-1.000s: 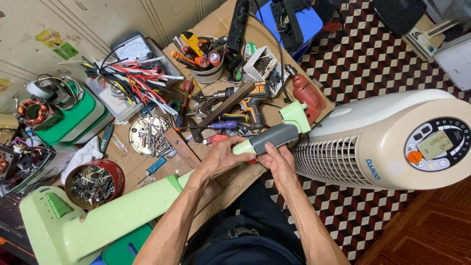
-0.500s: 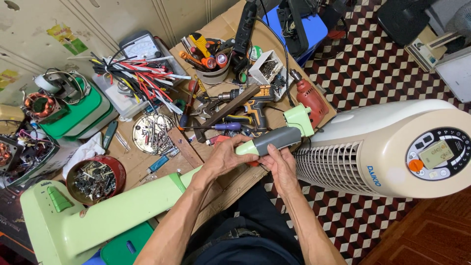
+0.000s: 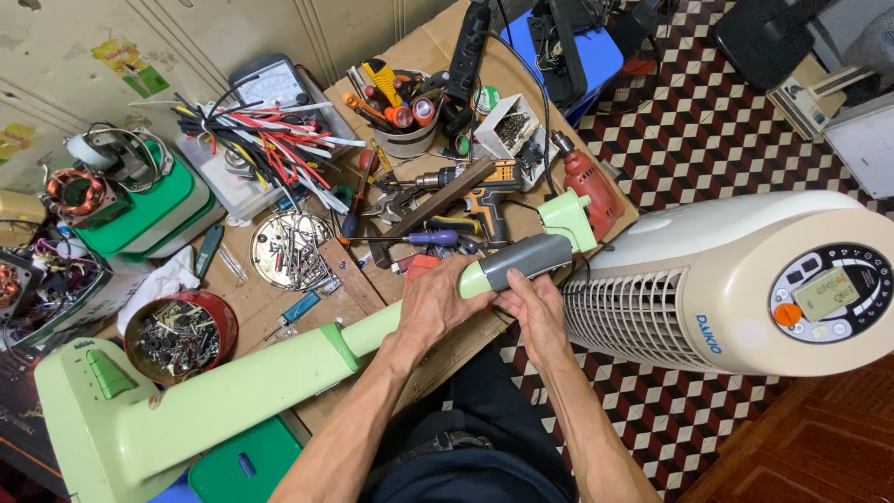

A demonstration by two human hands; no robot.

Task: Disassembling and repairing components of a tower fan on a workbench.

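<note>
A long light-green appliance stand point(image 3: 233, 391) lies across the cluttered workbench, its base at the lower left and its grey-sleeved neck point(image 3: 526, 258) ending in a green bracket point(image 3: 568, 216). My left hand point(image 3: 440, 300) wraps over the green pole just below the grey sleeve. My right hand point(image 3: 533, 305) touches the underside of the grey sleeve with its fingertips. A cream tower fan point(image 3: 745, 284) lies on its side at the right, its grille next to my right hand.
Cardboard-covered bench point(image 3: 368, 289) holds a cordless drill point(image 3: 484, 191), a red drill point(image 3: 589, 182), screwdrivers, a round tin of screws point(image 3: 287, 247), a red bowl of hardware point(image 3: 177, 333), wire bundles point(image 3: 270, 140) and a meter. Checkered floor lies to the right.
The view has shifted slightly. My left hand has slid a little up the pole toward the grey sleeve; my right hand stays under the sleeve.
</note>
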